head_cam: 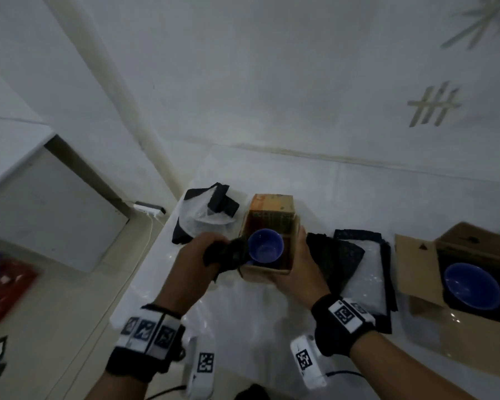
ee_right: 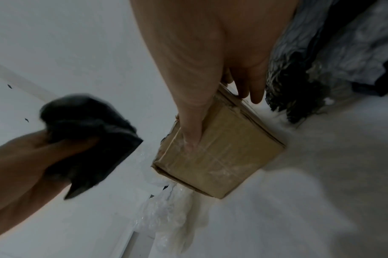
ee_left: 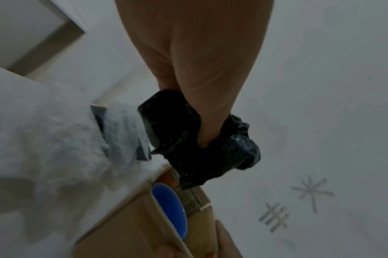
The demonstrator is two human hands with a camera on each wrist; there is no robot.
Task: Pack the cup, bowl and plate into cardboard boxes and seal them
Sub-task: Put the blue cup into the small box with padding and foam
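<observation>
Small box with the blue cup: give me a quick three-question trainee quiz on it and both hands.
1. True or false: the blue cup already sits inside the small box.
2. What does the left hand grip?
A. a roll of tape
B. a crumpled black wad
C. the blue bowl
3. Fill in: the right hand steadies the ____.

Key
1. True; its open mouth shows in the box.
2. B; the fingers curl round it next to the cup.
3. Small box; thumb on one side, fingers on another.
</observation>
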